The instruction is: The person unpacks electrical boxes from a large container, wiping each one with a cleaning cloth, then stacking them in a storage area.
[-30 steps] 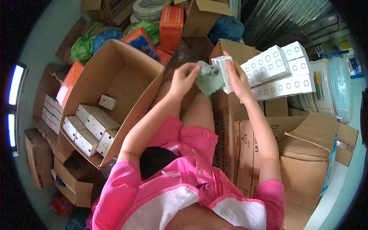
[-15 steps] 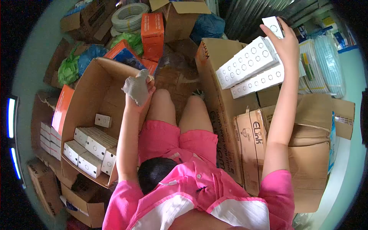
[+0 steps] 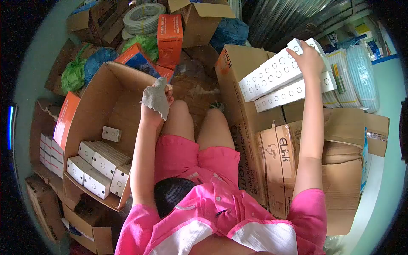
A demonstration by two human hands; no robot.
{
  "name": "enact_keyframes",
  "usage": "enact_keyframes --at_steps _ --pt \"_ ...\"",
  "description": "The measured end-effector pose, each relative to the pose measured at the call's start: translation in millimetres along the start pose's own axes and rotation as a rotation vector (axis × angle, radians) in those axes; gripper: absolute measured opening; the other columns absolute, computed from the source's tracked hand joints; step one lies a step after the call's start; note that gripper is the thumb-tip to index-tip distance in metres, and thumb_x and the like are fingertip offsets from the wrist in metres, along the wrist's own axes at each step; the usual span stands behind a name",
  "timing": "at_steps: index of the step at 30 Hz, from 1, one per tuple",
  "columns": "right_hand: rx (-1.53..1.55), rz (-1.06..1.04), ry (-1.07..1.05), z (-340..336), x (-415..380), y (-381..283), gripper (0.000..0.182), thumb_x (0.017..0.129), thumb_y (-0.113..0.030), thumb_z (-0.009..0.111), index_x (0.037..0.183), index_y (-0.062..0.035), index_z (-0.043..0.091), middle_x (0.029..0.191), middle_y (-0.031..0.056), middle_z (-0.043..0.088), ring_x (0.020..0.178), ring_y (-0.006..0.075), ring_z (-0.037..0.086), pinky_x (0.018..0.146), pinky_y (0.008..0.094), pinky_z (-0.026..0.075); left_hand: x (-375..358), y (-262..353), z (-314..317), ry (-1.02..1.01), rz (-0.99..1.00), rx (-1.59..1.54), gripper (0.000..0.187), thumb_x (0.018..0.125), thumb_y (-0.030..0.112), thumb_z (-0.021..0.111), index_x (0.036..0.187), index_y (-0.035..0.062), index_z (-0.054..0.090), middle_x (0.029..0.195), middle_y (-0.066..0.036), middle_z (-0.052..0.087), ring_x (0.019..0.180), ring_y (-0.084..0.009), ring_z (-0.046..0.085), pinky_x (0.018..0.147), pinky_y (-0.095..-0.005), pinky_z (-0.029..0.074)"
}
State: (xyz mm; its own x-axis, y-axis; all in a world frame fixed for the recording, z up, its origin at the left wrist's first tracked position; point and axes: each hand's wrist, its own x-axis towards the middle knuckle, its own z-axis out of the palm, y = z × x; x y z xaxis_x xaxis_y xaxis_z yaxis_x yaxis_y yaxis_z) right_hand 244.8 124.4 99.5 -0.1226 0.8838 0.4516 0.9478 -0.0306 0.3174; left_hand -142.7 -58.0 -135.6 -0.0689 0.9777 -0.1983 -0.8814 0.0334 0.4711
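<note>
My left hand [image 3: 156, 108] is closed on a grey cloth [image 3: 155, 98] and hovers over the right edge of a large open cardboard box [image 3: 114, 91]. Inside that box lie several white plastic junction boxes [image 3: 98, 163] and a single white one [image 3: 111, 134]. My right hand [image 3: 309, 60] is stretched out to the right and rests flat on top of a stack of white junction boxes [image 3: 276, 76] with round knockouts, which sits on closed cartons. Whether its fingers grip a box I cannot tell.
Brown cartons [image 3: 278, 157] stand at my right, one open carton [image 3: 244, 63] behind them. Orange boxes [image 3: 170, 32], green and blue bags [image 3: 76, 72], and coiled white conduit [image 3: 142, 17] lie ahead. More white boxes [image 3: 47, 148] are stacked at far left. Corrugated tubing rolls [image 3: 359, 76] lie at right.
One second ago both hands were together, the cloth against a white box. The right hand carried the box to the stack and came down on it; the left hand moved left with the cloth.
</note>
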Motion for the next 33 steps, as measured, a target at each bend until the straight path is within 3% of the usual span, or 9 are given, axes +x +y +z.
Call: enact_keyframes --at_steps 8,17,20,23,25,26,28,30,33 --pt "-0.013 0.067 0.123 -2.7 -14.6 -14.6 0.055 0.082 -0.048 0.067 0.125 -0.0161 0.059 0.115 0.0089 0.065 0.106 0.0322 0.062 0.08 0.0462 0.054 -0.4 -1.8 -7.9 0.013 -0.019 -0.056 0.021 0.094 0.026 0.054 0.11 0.0135 0.061 0.092 -0.001 0.059 0.083 -0.0154 0.056 0.078 -0.0356 0.048" --pt "0.025 0.089 0.053 -1.1 -14.9 -13.0 0.05 0.084 -0.044 0.066 0.127 -0.0207 0.058 0.114 0.007 0.065 0.103 0.0317 0.063 0.078 0.045 0.054 -1.5 -0.6 -5.7 -0.01 -0.011 -0.019 0.022 0.094 0.027 0.054 0.11 0.0126 0.061 0.094 -0.002 0.058 0.084 -0.0155 0.056 0.079 -0.0355 0.048" --pt "0.032 0.076 0.1 -2.4 -18.9 -15.7 0.05 0.083 -0.045 0.066 0.124 -0.0181 0.06 0.114 0.0081 0.065 0.102 0.0312 0.063 0.079 0.0436 0.054 -1.0 -0.8 -6.6 -0.029 0.0 0.041 0.021 0.095 0.025 0.053 0.11 0.0118 0.06 0.095 -0.003 0.059 0.085 -0.0156 0.056 0.079 -0.0349 0.048" --pt "0.012 -0.07 0.317 -19.4 -32.1 -34.8 0.05 0.083 -0.047 0.066 0.122 -0.0155 0.062 0.116 0.009 0.065 0.1 0.032 0.063 0.081 0.0424 0.053 6.4 -2.9 -14.9 -0.067 0.024 0.173 0.021 0.095 0.023 0.05 0.11 0.0102 0.059 0.097 -0.003 0.059 0.087 -0.0156 0.056 0.081 -0.0337 0.048" --pt "0.354 -0.195 0.234 -34.5 -50.4 -68.7 0.054 0.084 -0.05 0.065 0.122 -0.0121 0.062 0.117 0.0114 0.065 0.103 0.0329 0.062 0.087 0.0403 0.05 1.5 -9.8 3.5 -0.042 0.032 0.17 0.022 0.096 0.02 0.049 0.112 0.0088 0.059 0.098 -0.003 0.06 0.089 -0.015 0.056 0.082 -0.0323 0.047" --pt "0.534 -0.264 0.185 -40.2 -62.4 -88.7 0.056 0.085 -0.051 0.064 0.122 -0.0104 0.062 0.117 0.0126 0.064 0.105 0.0333 0.062 0.09 0.0393 0.049 4.2 -15.5 14.6 -0.082 0.132 0.393 0.022 0.096 0.018 0.05 0.113 0.0067 0.058 0.101 -0.002 0.06 0.093 -0.0128 0.056 0.083 -0.0289 0.046" --pt "0.982 -0.343 -0.144 -31.7 -91.9 -129.8 0.054 0.089 -0.046 0.063 0.122 -0.0028 0.062 0.117 0.0133 0.065 0.11 0.0264 0.06 0.096 0.0338 0.044 7.0 -26.5 35.6 -0.132 0.257 0.674 0.018 0.093 0.015 0.057 0.109 0.0074 0.059 0.101 -0.001 0.061 0.094 -0.0082 0.054 0.081 -0.0249 0.045" --pt "1.499 -0.255 -0.715 -12.4 -118.4 -156.0 0.05 0.092 -0.035 0.065 0.122 0.0038 0.058 0.116 0.0128 0.064 0.115 0.0166 0.055 0.099 0.0297 0.04 4.1 -28.2 66.0 -0.235 0.377 0.821 0.02 0.089 0.015 0.065 0.106 0.0063 0.06 0.097 -0.002 0.062 0.086 -0.0095 0.056 0.073 -0.0277 0.048" --pt "1.316 -0.452 -0.951 -16.3 -124.4 -163.2 0.043 0.094 -0.027 0.063 0.123 0.0039 0.054 0.111 0.0105 0.064 0.098 0.0143 0.06 0.085 0.0276 0.047 -11.3 -15.9 96.5 -0.255 0.542 1.027 0.028 0.089 0.024 0.067 0.105 0.0016 0.06 0.093 -0.008 0.064 0.085 -0.0124 0.057 0.073 -0.0304 0.049"
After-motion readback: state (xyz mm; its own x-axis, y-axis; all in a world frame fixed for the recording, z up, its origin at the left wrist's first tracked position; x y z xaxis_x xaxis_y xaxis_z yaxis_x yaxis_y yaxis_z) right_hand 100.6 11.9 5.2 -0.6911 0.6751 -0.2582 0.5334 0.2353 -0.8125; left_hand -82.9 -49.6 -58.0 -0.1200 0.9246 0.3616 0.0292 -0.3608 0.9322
